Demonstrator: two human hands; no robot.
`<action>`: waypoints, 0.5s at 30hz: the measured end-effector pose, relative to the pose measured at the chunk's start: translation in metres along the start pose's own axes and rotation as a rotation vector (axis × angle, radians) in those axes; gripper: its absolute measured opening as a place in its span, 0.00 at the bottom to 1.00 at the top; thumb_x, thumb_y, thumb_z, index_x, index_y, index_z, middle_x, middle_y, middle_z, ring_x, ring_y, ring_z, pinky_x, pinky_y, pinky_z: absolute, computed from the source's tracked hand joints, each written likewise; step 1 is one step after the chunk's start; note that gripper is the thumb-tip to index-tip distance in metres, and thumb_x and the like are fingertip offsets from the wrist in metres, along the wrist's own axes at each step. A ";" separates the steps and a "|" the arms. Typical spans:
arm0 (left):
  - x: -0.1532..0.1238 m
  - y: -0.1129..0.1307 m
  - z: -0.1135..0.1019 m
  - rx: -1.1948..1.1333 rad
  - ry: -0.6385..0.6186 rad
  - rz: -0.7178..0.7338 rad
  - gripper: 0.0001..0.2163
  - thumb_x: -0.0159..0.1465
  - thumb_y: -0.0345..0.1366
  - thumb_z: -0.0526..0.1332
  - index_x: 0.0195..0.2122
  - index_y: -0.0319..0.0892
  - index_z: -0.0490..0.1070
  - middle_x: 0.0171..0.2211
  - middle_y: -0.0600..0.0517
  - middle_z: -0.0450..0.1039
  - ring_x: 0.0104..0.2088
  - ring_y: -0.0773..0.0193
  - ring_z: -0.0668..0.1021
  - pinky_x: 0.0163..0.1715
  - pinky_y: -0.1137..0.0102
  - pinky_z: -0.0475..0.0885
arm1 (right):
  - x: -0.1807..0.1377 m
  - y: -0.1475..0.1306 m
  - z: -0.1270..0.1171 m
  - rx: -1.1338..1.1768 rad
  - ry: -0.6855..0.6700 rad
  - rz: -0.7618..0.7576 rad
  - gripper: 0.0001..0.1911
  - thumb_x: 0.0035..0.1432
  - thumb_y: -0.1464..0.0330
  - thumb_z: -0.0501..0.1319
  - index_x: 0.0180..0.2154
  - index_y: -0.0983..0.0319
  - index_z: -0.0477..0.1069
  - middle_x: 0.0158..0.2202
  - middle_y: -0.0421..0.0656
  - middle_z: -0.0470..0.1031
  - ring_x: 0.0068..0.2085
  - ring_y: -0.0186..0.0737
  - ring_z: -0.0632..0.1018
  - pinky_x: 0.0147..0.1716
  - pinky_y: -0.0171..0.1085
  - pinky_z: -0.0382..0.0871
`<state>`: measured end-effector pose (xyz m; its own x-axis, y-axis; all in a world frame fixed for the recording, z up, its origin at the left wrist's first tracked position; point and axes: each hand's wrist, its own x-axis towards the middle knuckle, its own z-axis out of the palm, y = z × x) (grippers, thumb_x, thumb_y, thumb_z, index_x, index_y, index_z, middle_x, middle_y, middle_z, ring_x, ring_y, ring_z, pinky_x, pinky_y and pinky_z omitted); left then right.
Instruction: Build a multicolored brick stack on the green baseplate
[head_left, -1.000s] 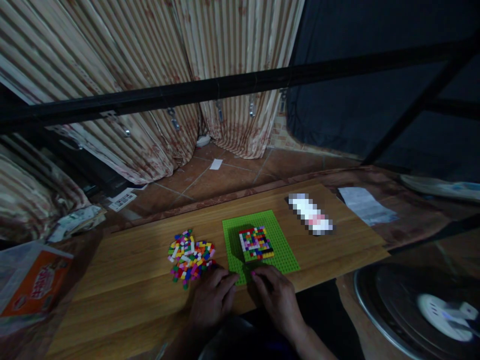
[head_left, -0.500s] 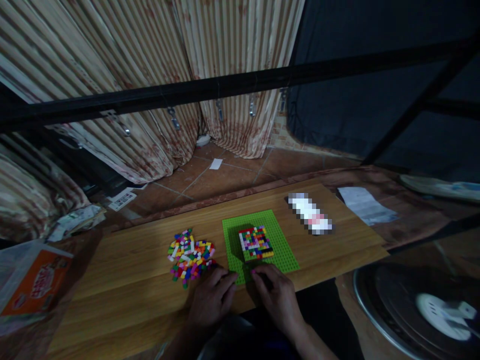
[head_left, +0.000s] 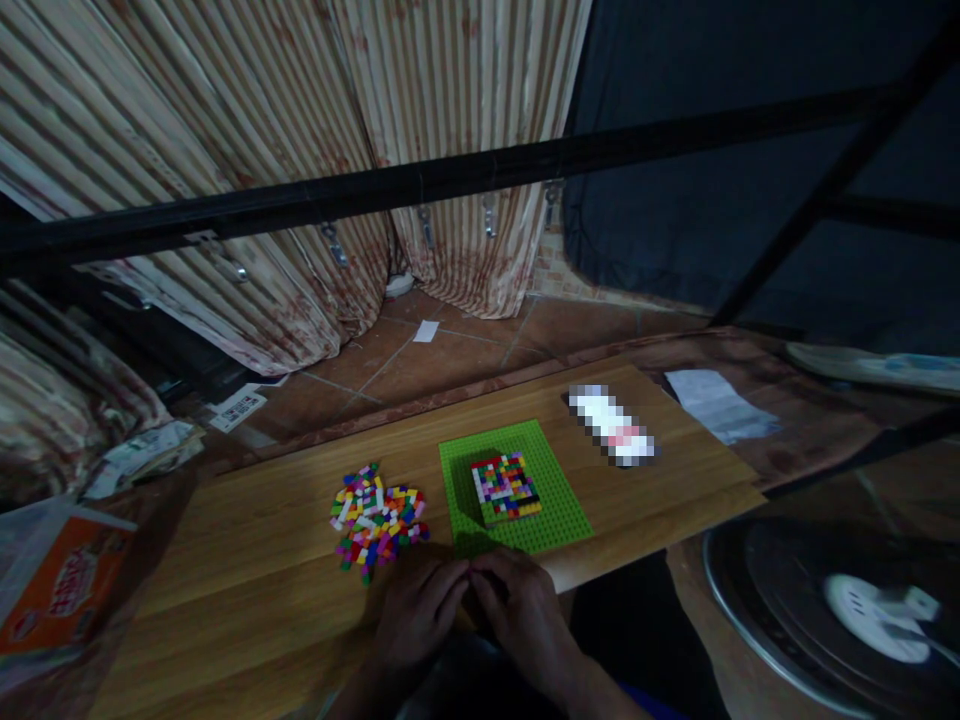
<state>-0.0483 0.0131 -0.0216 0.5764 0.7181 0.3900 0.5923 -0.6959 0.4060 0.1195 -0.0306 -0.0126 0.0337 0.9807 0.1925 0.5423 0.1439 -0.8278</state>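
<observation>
From my remote seat I see the left hand (head_left: 421, 612) and the right hand (head_left: 525, 618) drawn together at the near edge of the wooden board (head_left: 247, 570), fingertips meeting just in front of the green baseplate (head_left: 559, 500); both are curled, fingers bent inward, and they may be pinching something small between them — the light is too dim for me to tell whether either holds a piece. The baseplate lies flat on the board, just beyond the fingertips, its near edge close to them but apart; on its middle sits a block of mixed-colour bricks (head_left: 506, 487), pressed into a tight rectangle. To the left of the baseplate, near the left hand, a loose pile of small bricks (head_left: 375, 518) is scattered on the wood — yellow, white, red, green and pink among them. Further back on the right a blurred white object (head_left: 611, 428) lies on the board; beyond that a sheet of paper (head_left: 716, 405) rests on the darker surface. An orange packet (head_left: 56, 595) sits at the far left; a round metal lid (head_left: 772, 590) shows at the lower right; striped curtains (head_left: 300, 130) hang behind a black bar (head_left: 450, 180).
</observation>
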 end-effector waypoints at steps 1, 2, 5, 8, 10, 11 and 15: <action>0.000 0.000 0.000 -0.005 -0.010 -0.002 0.11 0.67 0.35 0.52 0.43 0.45 0.74 0.35 0.51 0.79 0.35 0.67 0.80 0.37 0.73 0.77 | 0.000 0.000 0.000 0.003 -0.001 0.002 0.08 0.62 0.71 0.58 0.33 0.58 0.75 0.32 0.40 0.78 0.34 0.38 0.78 0.36 0.35 0.69; 0.001 0.001 0.000 -0.008 -0.019 -0.009 0.11 0.67 0.35 0.52 0.42 0.44 0.74 0.34 0.51 0.79 0.34 0.67 0.80 0.36 0.73 0.77 | 0.000 0.000 0.000 0.008 -0.004 0.002 0.09 0.62 0.71 0.58 0.33 0.58 0.75 0.31 0.39 0.78 0.34 0.38 0.78 0.36 0.35 0.68; 0.004 0.002 -0.002 -0.018 -0.046 -0.041 0.10 0.67 0.34 0.52 0.39 0.44 0.74 0.32 0.51 0.78 0.32 0.67 0.79 0.34 0.72 0.76 | 0.000 0.002 0.001 0.002 -0.013 -0.006 0.10 0.63 0.71 0.57 0.32 0.58 0.75 0.31 0.39 0.78 0.33 0.37 0.78 0.35 0.35 0.67; 0.007 0.003 -0.004 -0.017 -0.083 -0.059 0.09 0.66 0.35 0.53 0.37 0.45 0.73 0.32 0.51 0.77 0.33 0.66 0.78 0.34 0.71 0.75 | 0.000 0.003 0.003 -0.016 -0.010 -0.005 0.10 0.62 0.73 0.58 0.31 0.58 0.75 0.31 0.39 0.78 0.34 0.37 0.78 0.36 0.35 0.67; 0.008 0.003 -0.004 -0.005 -0.086 -0.053 0.09 0.65 0.36 0.53 0.36 0.44 0.73 0.32 0.51 0.76 0.33 0.66 0.78 0.33 0.71 0.74 | 0.001 0.003 0.004 -0.025 -0.005 0.005 0.10 0.61 0.73 0.58 0.30 0.58 0.75 0.31 0.39 0.78 0.34 0.37 0.78 0.36 0.35 0.67; 0.009 0.003 -0.003 0.001 -0.079 -0.050 0.08 0.65 0.36 0.54 0.35 0.44 0.73 0.31 0.51 0.76 0.33 0.66 0.77 0.33 0.71 0.74 | 0.001 0.003 0.005 -0.029 -0.005 0.010 0.10 0.61 0.74 0.58 0.30 0.58 0.75 0.31 0.39 0.78 0.34 0.38 0.78 0.36 0.35 0.67; 0.009 0.002 -0.002 0.002 -0.046 -0.053 0.07 0.64 0.34 0.54 0.36 0.44 0.72 0.32 0.52 0.76 0.33 0.67 0.78 0.32 0.72 0.73 | 0.000 0.000 0.003 -0.047 -0.039 -0.014 0.10 0.61 0.74 0.57 0.33 0.57 0.75 0.33 0.39 0.78 0.35 0.38 0.78 0.38 0.36 0.66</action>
<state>-0.0430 0.0181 -0.0151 0.5696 0.7528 0.3300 0.6233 -0.6573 0.4236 0.1174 -0.0299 -0.0143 -0.0061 0.9833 0.1821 0.5815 0.1516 -0.7993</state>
